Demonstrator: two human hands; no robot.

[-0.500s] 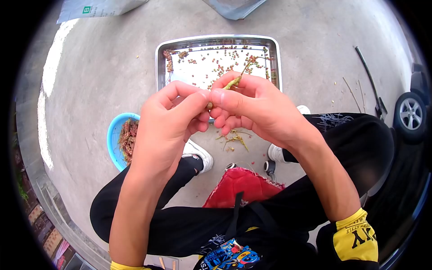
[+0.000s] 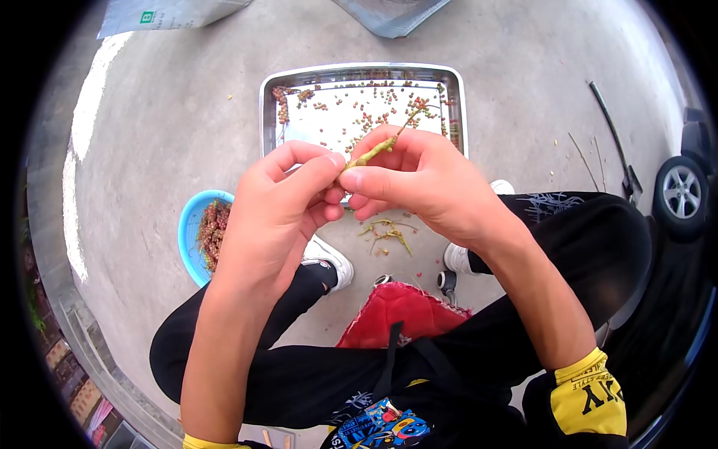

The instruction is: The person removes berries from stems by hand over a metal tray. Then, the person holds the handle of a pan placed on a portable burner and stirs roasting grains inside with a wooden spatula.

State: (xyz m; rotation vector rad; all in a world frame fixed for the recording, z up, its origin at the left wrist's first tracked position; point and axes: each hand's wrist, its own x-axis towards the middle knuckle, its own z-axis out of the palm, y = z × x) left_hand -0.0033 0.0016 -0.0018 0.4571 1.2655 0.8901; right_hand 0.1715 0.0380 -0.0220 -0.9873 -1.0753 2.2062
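Note:
A green stalk [image 2: 375,152] with a thin brown-green twig end slants up and to the right between my hands. My left hand [image 2: 277,198] pinches its lower end between thumb and fingertips. Close against it, my right hand [image 2: 426,179] is closed on the same stalk, thumb on the near side. The fingers hide part of the lower end. Just beyond my hands lies a shallow metal tray [image 2: 363,68], with many small round red and green berries [image 2: 368,118] scattered over its white bottom. A few small clusters sit at its left side.
Left of my legs stands a blue basket [image 2: 187,233] of reddish berry clusters [image 2: 215,228]. Plucked stems [image 2: 393,232] lie on the concrete between my shoes. A red cushioned seat [image 2: 396,318] is below me. At right are a black rod [image 2: 609,123] and a car wheel [image 2: 681,193].
The stalk now shows more of its green length between my hands. My right thumb has shifted slightly left and down, and the fingertips remain close together.

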